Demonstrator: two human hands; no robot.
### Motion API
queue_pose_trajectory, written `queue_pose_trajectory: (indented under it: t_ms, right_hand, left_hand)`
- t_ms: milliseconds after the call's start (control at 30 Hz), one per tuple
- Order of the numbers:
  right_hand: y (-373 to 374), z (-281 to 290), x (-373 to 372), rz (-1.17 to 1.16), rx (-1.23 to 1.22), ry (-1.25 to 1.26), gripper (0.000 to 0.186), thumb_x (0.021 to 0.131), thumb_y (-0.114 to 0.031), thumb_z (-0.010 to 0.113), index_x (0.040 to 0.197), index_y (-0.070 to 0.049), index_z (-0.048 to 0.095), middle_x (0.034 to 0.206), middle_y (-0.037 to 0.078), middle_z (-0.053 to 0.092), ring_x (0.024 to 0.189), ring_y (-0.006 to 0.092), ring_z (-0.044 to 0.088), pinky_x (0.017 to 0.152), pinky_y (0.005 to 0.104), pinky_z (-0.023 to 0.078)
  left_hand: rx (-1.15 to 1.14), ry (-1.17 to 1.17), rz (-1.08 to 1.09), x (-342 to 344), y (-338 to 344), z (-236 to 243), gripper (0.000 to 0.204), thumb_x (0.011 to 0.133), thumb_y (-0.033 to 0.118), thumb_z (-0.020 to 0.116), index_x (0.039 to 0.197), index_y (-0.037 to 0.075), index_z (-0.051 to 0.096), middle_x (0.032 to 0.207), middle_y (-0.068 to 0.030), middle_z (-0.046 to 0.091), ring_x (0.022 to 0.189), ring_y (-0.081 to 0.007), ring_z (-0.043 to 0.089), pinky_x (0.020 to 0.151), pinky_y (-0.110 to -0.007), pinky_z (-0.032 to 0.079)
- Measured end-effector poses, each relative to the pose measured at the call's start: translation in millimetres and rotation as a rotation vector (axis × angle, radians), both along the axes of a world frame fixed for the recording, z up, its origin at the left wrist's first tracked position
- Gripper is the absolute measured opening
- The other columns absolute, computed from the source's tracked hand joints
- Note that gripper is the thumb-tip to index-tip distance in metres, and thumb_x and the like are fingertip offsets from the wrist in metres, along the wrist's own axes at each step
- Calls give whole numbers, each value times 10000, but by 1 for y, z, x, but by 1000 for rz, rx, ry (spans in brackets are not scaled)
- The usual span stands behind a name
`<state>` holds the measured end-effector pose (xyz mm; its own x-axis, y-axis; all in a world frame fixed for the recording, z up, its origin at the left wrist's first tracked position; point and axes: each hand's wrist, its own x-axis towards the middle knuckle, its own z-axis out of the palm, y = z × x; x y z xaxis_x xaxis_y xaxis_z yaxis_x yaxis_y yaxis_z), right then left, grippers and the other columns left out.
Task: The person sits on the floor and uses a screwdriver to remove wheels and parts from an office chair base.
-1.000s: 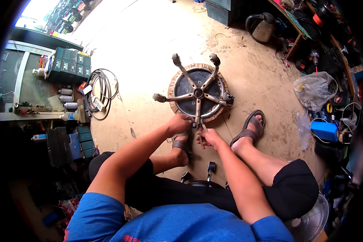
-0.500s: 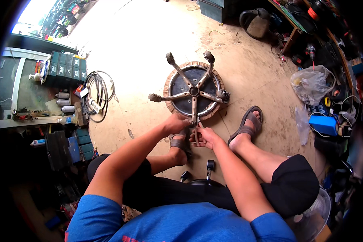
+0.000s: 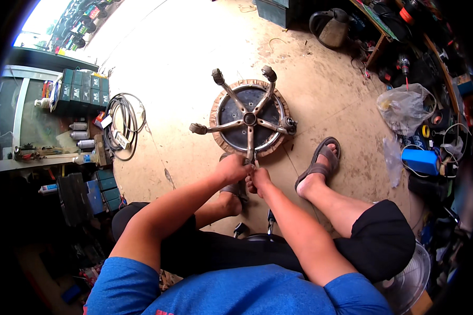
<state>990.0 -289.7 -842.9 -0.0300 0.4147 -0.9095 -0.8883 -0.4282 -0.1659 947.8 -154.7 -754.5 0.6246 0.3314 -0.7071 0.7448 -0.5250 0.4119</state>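
A stained floor (image 3: 178,105) is carrying an upturned round stool (image 3: 249,119) with wrinkled brown rim (image 3: 215,113) and scuffed five-legged metal base (image 3: 228,126). The left hand (image 3: 233,169) and right hand (image 3: 259,181) are meeting at its nearest leg (image 3: 250,142), curled fingers (image 3: 252,185) hiding the tip; what they are gripping I cannot tell. A coiled cable (image 3: 110,131) is lying leftward.

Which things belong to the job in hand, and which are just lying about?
Likely in the job:
round black and brown seat, upturned
silvery five-legged metal base
left hand and right hand at its near leg

Apparently lying about:
grey metal kettle
blue rectangular box
clear plastic bag
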Motion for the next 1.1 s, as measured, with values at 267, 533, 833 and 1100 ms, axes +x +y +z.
queue_pose_trajectory:
  t_ms: [267, 533, 833, 1100]
  right_hand:
    - [-8, -7, 21, 269, -145, -336, 278, 955, -190, 616, 716, -77, 530, 574, 12, 493, 430, 134, 461, 358, 311, 291]
    - [-6, -1, 20, -15, 53, 198, 366, 1039, -406, 512, 760, -179, 442, 600, -45, 373, 466, 84, 330, 405, 230, 262]
    - [-24, -22, 44, 84, 234, 522, 293, 989, -343, 615, 807, -179, 453, 603, -68, 332, 484, 58, 322, 414, 210, 252]
    - [-15, 11, 70, 569, -78, -323, 210, 922, -156, 594, 799, -139, 425, 526, -10, 380, 378, 125, 340, 360, 309, 205]
  left_hand:
    - [112, -5, -39, 6, -11, 14, 411, 861, 407, 632, 976, 20, 708, 880, -242, 710, 869, -413, 694, 798, -506, 545]
    - [321, -73, -238, 3, -17, 8, 433, 857, 424, 622, 946, 1, 639, 746, -202, 696, 696, -395, 690, 633, -512, 546]
    - [333, -104, -342, -1, -10, 3, 360, 850, 370, 636, 900, 13, 622, 709, -181, 690, 665, -366, 691, 612, -479, 546]
    - [324, -107, -379, 5, -12, -2, 278, 889, 275, 567, 921, 6, 631, 751, -182, 710, 696, -370, 710, 630, -489, 554]
